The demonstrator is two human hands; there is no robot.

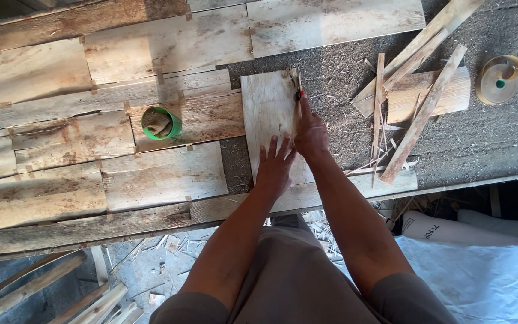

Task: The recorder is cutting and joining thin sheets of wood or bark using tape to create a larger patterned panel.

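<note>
Grey-clad torso [295, 282] of the person, lowest in the head view, both bare forearms reaching up over a worktable [481, 138] with a gritty, sawdust-strewn top.

Left hand [274, 168]: flat, palm down, fingers spread wide, pressing on the lower part of a pale veneer sheet [268, 111] that lies upright-oblong at table centre.

Right hand [311, 133]: closed round a small tool [298, 93] with a red-and-dark grip, held against the sheet's right edge; blade not discernible.

Veneer sheet: lies on the table, its lower end running under both hands towards the near table edge.

Left of the sheet: many joined veneer pieces [79, 132], pale to brown, patched at the seams with small tape tabs, covering the table's left half.

Green cup [161, 123]: stands on the joined pieces, well left of the left hand, holding a brownish wad.

Right of the sheet: a heap of wood strips [418, 96], crossed and tilted, with thin splinters beside it.

Tape roll [497, 79]: yellowish, flat on the table at far right, apart from the strips.

Below the table edge, right: white sacking [481, 270] and a white roll [445, 228].

Below the table, left: wood scraps [151, 270] scattered on the floor and slats [43, 288] leaning at the lower corner.
</note>
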